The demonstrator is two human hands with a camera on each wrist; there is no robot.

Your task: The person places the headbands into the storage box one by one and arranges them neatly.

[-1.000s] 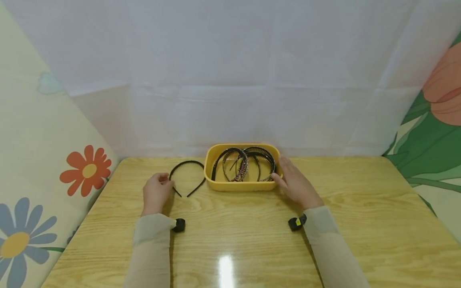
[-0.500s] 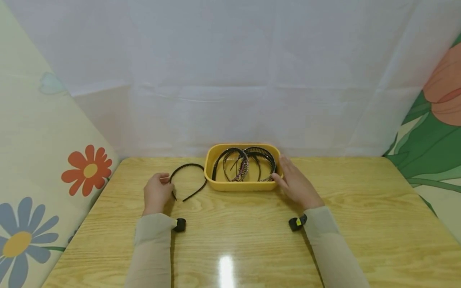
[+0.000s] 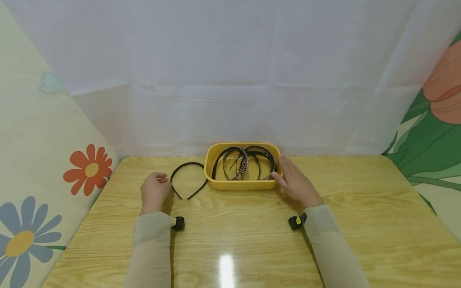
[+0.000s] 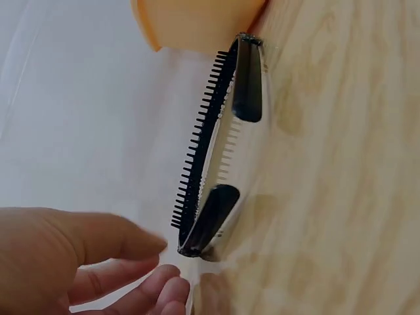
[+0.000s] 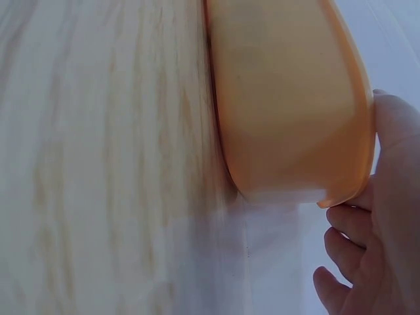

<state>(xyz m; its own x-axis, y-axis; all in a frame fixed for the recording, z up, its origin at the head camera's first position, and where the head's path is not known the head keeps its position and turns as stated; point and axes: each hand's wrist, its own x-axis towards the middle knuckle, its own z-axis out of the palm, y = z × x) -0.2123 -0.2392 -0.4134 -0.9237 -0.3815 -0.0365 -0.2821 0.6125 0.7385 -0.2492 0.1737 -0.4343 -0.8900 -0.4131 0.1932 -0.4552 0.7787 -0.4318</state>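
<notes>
A thin black toothed headband lies on the table just left of the yellow box. My left hand is beside the headband's left arm. In the left wrist view, a small gap separates my relaxed fingers from the headband, and they hold nothing. My right hand rests against the box's right end, thumb at the front corner of the rim and fingers extended along the side. Several dark headbands, some with teeth and shiny trim, lie overlapping inside the box. The right wrist view shows the box's outer wall.
A wood-grain table carries everything. Behind the box hangs a white cloth, close to its back. Flower-printed panels flank both sides. A bright glare spot shows near the table's front.
My left hand has drawn slightly left, off the headband. The headband turned and shifted a little, then settled with both tips pointing forward. My right hand and the box have stayed put.
</notes>
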